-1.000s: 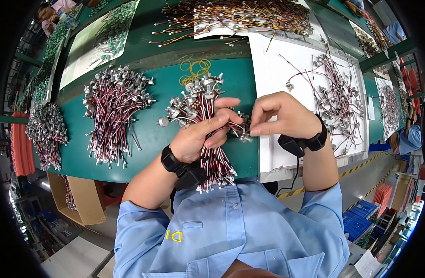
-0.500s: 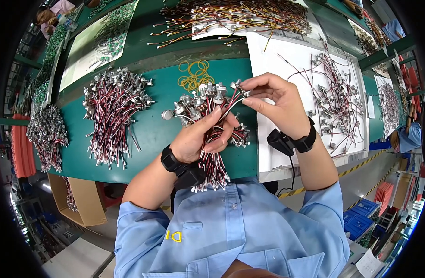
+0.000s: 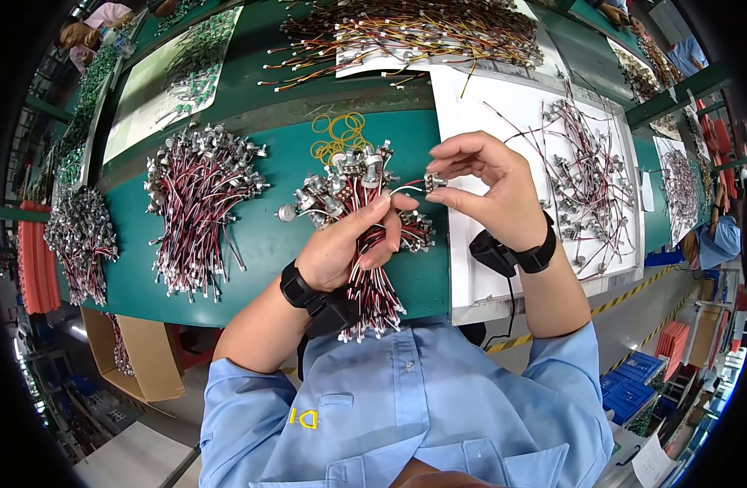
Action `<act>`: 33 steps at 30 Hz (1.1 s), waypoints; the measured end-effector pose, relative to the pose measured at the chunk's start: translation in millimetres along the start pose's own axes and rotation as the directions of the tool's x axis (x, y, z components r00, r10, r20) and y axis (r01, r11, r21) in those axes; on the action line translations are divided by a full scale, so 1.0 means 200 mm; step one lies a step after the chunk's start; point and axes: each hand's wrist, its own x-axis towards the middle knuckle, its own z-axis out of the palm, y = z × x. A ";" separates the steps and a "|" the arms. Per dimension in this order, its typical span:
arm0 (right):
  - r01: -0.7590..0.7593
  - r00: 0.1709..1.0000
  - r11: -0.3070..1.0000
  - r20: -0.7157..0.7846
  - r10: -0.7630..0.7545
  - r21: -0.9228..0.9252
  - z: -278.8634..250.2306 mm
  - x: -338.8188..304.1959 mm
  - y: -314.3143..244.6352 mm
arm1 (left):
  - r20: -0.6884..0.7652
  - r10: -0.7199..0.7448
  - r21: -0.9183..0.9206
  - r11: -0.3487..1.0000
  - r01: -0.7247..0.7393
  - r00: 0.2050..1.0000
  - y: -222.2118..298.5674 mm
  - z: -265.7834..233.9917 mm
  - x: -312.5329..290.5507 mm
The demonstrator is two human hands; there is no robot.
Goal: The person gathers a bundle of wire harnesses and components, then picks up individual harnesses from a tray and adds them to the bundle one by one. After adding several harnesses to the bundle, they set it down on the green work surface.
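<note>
My left hand [image 3: 345, 240] is closed round a bundle of wired potentiometers [image 3: 361, 264]. Their silvery metal bodies and shafts fan out above and beside the fist, while red, black and white wires hang below it to small white connectors. At the right of the bundle, my right hand [image 3: 491, 183] has a single potentiometer [image 3: 432, 184] between the thumb and a curled finger, with the index finger raised apart. Wires from that potentiometer run back toward my left fingertips. Part of the bundle is hidden behind the left hand.
Yellow rubber bands [image 3: 338, 138] lie on the green mat beyond the bundle. Left of it rest a heap of wired potentiometers [image 3: 198, 211] and another heap [image 3: 82, 240]. Loose ones lie on a white board [image 3: 504, 285] at right. Yellow, red and black wires [image 3: 422, 41] lie at the back.
My right fingers have spread somewhat, and the potentiometer at them has turned and dropped slightly lower. The left hand keeps its hold on the bundle, nearly in place.
</note>
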 end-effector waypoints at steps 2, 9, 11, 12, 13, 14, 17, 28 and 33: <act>-0.010 1.000 1.000 -0.010 0.010 0.029 0.00 0.00 -0.01 | 0.005 0.003 -0.019 1.000 -0.003 1.000 -0.01 -0.01 0.00; -0.076 0.935 0.992 0.339 0.107 -0.103 -0.10 0.00 -0.05 | -0.100 0.032 -0.056 0.998 -0.038 0.994 -0.01 0.03 0.00; -0.240 0.851 0.958 0.442 0.285 -0.157 -0.12 -0.01 -0.05 | -0.100 0.022 0.006 1.000 -0.021 0.995 -0.02 0.03 0.00; -0.241 0.851 0.958 0.440 0.286 -0.157 -0.13 0.00 -0.05 | -0.099 0.021 0.006 1.000 -0.021 0.995 -0.02 0.02 0.00; -0.241 0.833 0.957 0.472 0.289 -0.161 -0.15 0.00 -0.05 | -0.083 0.033 0.064 0.998 -0.027 0.996 -0.03 0.01 0.00; -0.242 0.813 0.956 0.503 0.292 -0.165 -0.16 0.00 -0.05 | -0.067 0.044 0.121 0.992 -0.035 0.997 -0.04 0.00 0.00; -0.217 0.786 0.954 0.542 0.297 -0.208 -0.18 0.00 -0.06 | -0.035 0.054 0.169 0.985 -0.047 0.998 -0.02 0.01 0.00; -0.220 0.975 0.938 0.084 0.205 0.268 0.01 0.02 0.00 | 0.211 -0.020 0.066 0.998 0.006 0.977 -0.02 -0.01 -0.01; -0.124 0.990 0.984 0.077 0.115 0.131 -0.03 0.01 0.03 | 0.129 0.021 -0.015 1.000 -0.019 0.991 -0.02 -0.01 0.00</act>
